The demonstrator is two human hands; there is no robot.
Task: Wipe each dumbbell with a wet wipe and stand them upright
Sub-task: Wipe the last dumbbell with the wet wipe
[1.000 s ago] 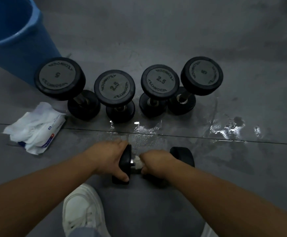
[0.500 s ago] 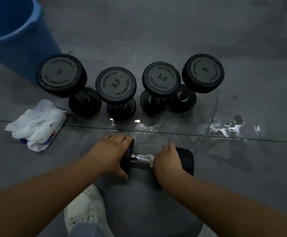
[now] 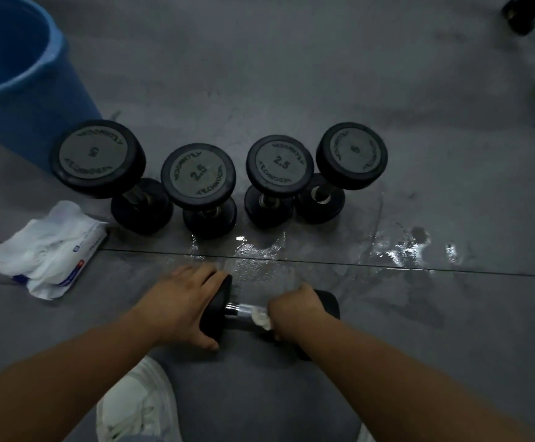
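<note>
Black dumbbells [image 3: 197, 177] (grey-capped), blue bucket [image 3: 20, 100]

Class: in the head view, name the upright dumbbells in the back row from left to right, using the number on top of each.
left 5 dumbbell → left 2.5 dumbbell → right 2.5 dumbbell → right 5 dumbbell

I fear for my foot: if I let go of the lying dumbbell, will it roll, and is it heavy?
It would probably roll: the lying dumbbell has round heads, and the left hand grips one. Likely heavy for its size, like the standing dumbbells marked 2.5 and 5. The wet floor and wet wipe may make it slippery.
</note>
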